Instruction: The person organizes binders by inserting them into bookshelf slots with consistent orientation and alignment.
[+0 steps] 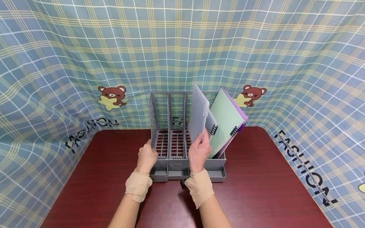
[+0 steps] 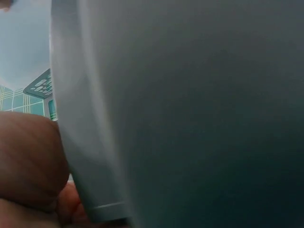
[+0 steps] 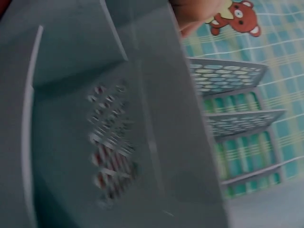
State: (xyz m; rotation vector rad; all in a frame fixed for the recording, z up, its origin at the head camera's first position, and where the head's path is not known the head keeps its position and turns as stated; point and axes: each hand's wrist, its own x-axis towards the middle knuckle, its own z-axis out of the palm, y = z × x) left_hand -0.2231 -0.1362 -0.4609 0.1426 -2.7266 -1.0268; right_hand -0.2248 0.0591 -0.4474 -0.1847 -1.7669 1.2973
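Observation:
A grey desktop file organizer (image 1: 176, 164) with upright dividers stands on the table. My left hand (image 1: 147, 155) grips the front edge of its left side wall, and in the left wrist view the curled fingers (image 2: 28, 156) lie against the grey plastic. My right hand (image 1: 199, 152) pinches the lower front edge of a translucent loose-leaf notebook (image 1: 198, 110), held upright over a slot right of the middle. Whether its bottom touches the slot floor is hidden. In the right wrist view, the organizer's vented front (image 3: 114, 142) covers most of the hand.
Right of the held notebook stand a smaller pale notebook (image 1: 211, 123) with black rings, a light green one (image 1: 225, 115) and a purple one (image 1: 237, 107), the last two leaning right. Low trays (image 1: 178, 177) line the organizer's front. A checked curtain (image 1: 176, 47) surrounds the dark red table (image 1: 256, 177).

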